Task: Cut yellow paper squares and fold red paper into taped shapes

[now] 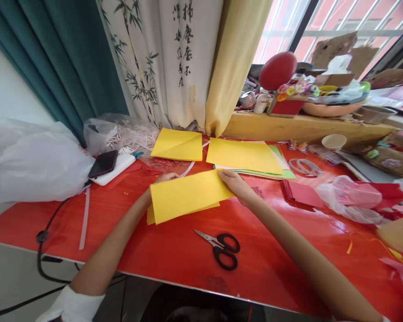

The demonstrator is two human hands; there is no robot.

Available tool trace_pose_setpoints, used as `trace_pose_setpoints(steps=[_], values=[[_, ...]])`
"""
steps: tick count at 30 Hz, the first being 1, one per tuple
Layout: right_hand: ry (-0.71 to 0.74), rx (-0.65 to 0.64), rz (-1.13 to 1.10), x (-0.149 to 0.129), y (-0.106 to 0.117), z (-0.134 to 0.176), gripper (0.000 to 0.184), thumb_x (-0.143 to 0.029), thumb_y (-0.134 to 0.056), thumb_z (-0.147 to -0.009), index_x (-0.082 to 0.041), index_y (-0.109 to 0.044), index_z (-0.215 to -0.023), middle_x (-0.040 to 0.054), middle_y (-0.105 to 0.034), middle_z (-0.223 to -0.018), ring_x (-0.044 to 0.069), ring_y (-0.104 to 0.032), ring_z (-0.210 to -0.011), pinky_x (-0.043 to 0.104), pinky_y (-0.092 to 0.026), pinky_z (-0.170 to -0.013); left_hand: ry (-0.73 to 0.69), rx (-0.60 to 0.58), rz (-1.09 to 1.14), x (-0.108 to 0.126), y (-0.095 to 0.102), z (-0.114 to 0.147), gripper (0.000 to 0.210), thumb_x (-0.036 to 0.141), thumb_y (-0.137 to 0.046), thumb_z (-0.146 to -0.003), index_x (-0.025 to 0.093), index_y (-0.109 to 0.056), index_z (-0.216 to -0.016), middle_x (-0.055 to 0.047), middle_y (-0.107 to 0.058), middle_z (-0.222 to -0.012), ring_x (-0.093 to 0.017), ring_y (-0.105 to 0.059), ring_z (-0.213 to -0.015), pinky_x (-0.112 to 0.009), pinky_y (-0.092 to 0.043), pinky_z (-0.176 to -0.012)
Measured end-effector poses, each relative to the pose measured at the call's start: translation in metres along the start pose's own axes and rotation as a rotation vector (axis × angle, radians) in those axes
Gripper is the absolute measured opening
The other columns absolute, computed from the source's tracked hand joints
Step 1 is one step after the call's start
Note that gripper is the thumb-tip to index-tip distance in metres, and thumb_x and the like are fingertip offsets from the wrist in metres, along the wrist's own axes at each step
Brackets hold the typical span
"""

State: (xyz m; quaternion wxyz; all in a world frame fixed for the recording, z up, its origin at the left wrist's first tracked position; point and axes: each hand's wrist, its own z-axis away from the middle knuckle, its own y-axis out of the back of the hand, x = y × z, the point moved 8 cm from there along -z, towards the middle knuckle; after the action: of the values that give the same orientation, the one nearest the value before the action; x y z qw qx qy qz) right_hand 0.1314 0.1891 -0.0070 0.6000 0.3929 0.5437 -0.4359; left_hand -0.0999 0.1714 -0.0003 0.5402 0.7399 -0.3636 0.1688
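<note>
A folded-looking yellow sheet of paper (188,194) is held up at a slant over the red table, with another yellow piece (201,208) showing under its lower edge. My right hand (233,183) grips its upper right end, thumb on the front face. Behind the sheet's upper left edge is my left hand (168,177), closed on the paper, its fingers mostly hidden. Scissors (223,248) with black handles lie on the table below the paper, blades slightly apart and pointing up-left.
Yellow sheets (177,145) and a larger yellow stack (243,155) over green paper lie at the back. Red paper pieces (300,194) are to the right. A phone (103,164) rests on a white object at left, near a plastic bag (36,161). The windowsill (272,125) is cluttered.
</note>
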Motion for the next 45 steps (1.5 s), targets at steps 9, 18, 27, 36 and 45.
trace_pose_setpoints(steps=[9, 18, 27, 36, 45], values=[[0.057, -0.007, 0.149, 0.033, -0.011, -0.007, 0.031, -0.034, -0.053, -0.090, -0.017, -0.056, -0.115, 0.0071, -0.057, -0.118, 0.022, -0.059, -0.099, 0.040, -0.051, -0.083, 0.121, -0.486, 0.137, 0.020, -0.017, 0.004, 0.039, 0.046, -0.052, -0.083, 0.020, -0.063, -0.110, -0.005, -0.071, -0.090, -0.020, -0.067, -0.083, -0.025, -0.051, -0.066], [0.254, 0.137, 0.159, 0.005, -0.005, -0.003, 0.058, -0.035, -0.074, -0.068, -0.022, -0.051, -0.119, 0.0086, -0.057, -0.121, 0.026, -0.049, -0.115, 0.040, -0.044, -0.093, -0.123, -0.226, -0.153, 0.052, 0.013, 0.002, 0.034, 0.029, -0.048, -0.086, 0.026, -0.059, -0.118, -0.005, -0.065, -0.113, -0.023, -0.056, -0.103, -0.036, -0.039, -0.090], [0.426, 0.187, 0.008, -0.021, -0.007, 0.019, 0.022, -0.042, -0.053, -0.084, -0.024, -0.056, -0.097, 0.0041, -0.064, -0.099, 0.020, -0.059, -0.090, 0.032, -0.047, -0.077, -0.259, 0.255, -0.287, 0.074, 0.064, 0.009, 0.037, 0.033, -0.059, -0.083, 0.026, -0.056, -0.119, -0.003, -0.067, -0.102, -0.021, -0.054, -0.098, -0.039, -0.034, -0.095], [0.413, 0.144, -0.014, -0.003, 0.011, 0.001, 0.031, -0.041, -0.061, -0.078, -0.024, -0.054, -0.103, 0.0052, -0.064, -0.106, 0.021, -0.060, -0.092, 0.033, -0.048, -0.078, 0.072, 0.151, 0.417, 0.007, 0.023, -0.004, 0.045, 0.027, -0.062, -0.075, 0.018, -0.050, -0.117, -0.010, -0.059, -0.118, -0.021, -0.055, -0.112, -0.036, -0.046, -0.092], [0.395, 0.123, -0.036, 0.002, 0.009, -0.001, 0.035, -0.040, -0.063, -0.076, -0.026, -0.049, -0.105, 0.0033, -0.062, -0.110, 0.019, -0.059, -0.097, 0.031, -0.048, -0.085, 0.131, 0.186, 0.685, 0.002, 0.016, -0.004, 0.051, 0.026, -0.059, -0.075, 0.020, -0.043, -0.123, -0.009, -0.059, -0.122, -0.020, -0.056, -0.113, -0.036, -0.044, -0.097]])
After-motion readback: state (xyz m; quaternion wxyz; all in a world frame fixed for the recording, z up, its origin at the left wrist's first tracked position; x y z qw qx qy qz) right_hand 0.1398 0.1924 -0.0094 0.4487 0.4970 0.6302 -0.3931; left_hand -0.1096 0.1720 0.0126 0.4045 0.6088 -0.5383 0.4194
